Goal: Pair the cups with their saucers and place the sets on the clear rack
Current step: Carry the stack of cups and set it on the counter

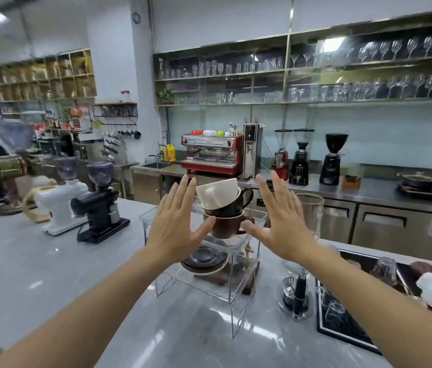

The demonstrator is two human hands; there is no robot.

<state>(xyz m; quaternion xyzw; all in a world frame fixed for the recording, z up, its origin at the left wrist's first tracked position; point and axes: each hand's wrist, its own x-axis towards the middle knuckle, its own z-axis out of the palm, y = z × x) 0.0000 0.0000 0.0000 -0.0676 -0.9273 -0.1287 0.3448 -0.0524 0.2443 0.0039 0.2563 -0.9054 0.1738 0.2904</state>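
Note:
A clear two-level rack (236, 285) stands on the grey counter. On its upper level three cups are nested in a leaning stack: a white cup (217, 193) on top, a black cup (232, 204) in the middle, a brown cup (226, 225) at the bottom. On the lower level lies a stack of dark saucers (205, 258) over a white one. My left hand (175, 221) is spread flat just left of the cup stack, thumb near the brown cup. My right hand (279, 219) is spread flat on the right side, thumb near the brown cup's handle. Neither hand holds anything.
A white grinder (60, 205) and a black grinder (100, 211) stand to the left on the counter. A tall glass vessel (311, 216) and a siphon stand (295, 296) sit right of the rack. A black tray (342, 328) with glasses lies at the right.

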